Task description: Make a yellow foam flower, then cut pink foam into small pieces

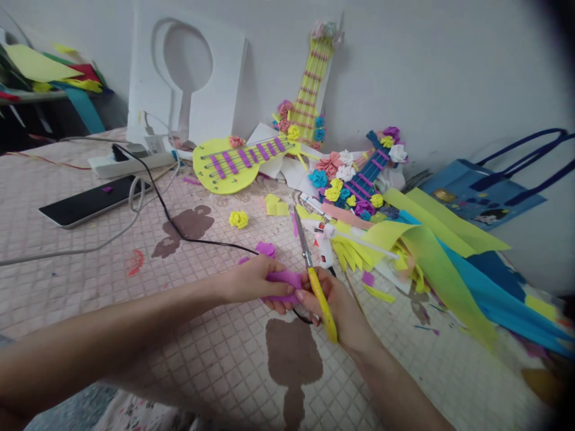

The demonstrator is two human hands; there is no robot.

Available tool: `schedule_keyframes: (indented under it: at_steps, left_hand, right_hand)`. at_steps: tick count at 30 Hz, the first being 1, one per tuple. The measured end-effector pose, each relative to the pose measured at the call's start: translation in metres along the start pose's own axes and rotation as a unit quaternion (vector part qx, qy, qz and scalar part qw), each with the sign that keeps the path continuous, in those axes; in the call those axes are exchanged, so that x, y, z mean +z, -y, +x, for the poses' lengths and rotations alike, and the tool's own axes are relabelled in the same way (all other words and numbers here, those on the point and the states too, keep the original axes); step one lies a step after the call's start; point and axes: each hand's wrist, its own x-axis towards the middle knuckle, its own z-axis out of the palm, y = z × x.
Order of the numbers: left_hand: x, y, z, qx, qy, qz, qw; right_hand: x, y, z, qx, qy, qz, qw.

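Near the front middle of the table, my left hand (258, 280) is closed on a folded strip of purple crepe paper (284, 279). The fingertips of my right hand (332, 299) meet the strip's right end. Yellow-handled scissors (320, 296) rest in my right hand, their blades together and pointing away from me. Just beyond my left hand lies another purple paper piece (266, 248). A white glue gun (325, 245) lies right behind the scissors. Further off to the left is a crumpled yellow paper flower (238, 219).
A yellow paper guitar (224, 167) and a flower-trimmed blue one (371, 173) stand at the back. Yellow crepe sheets (442, 269) and a blue bag (476, 191) are on the right. A phone (94, 200), a power strip (130, 164) and a black cord (202, 240) lie left.
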Motion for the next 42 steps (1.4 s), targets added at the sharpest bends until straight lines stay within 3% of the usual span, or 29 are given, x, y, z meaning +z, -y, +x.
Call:
schedule_keyframes:
  at_steps: [7, 10, 14, 19, 24, 29, 42]
  left_hand:
    - [-0.017, -0.007, -0.005, -0.034, 0.07, 0.017, 0.997]
    - [-0.024, -0.014, -0.007, -0.022, 0.072, 0.018, 0.997]
    - [-0.034, -0.026, -0.011, 0.006, 0.004, 0.02, 1.0]
    - [-0.045, -0.033, -0.016, 0.039, -0.114, -0.014, 0.993]
    - [-0.048, -0.032, -0.015, 0.079, -0.173, -0.083, 0.978]
    - [-0.043, -0.033, -0.012, 0.08, -0.191, -0.119, 0.971]
    - [-0.038, -0.028, -0.011, 0.067, -0.164, -0.05, 0.983]
  right_hand:
    - [-0.007, -0.004, 0.003, 0.015, -0.012, 0.029, 0.999]
    - [-0.009, -0.005, 0.003, 0.012, 0.0, 0.025, 1.0]
    - [-0.008, 0.0, -0.001, -0.015, 0.016, -0.023, 0.999]
    - [-0.006, 0.013, -0.01, -0.001, 0.019, -0.07, 0.997]
    - [-0.002, 0.015, -0.01, -0.008, 0.044, -0.095, 0.994]
    - [0.0, 0.005, -0.01, -0.02, 0.054, -0.113, 0.992]
    - [-0.003, -0.006, -0.008, -0.028, 0.026, -0.098, 0.994]
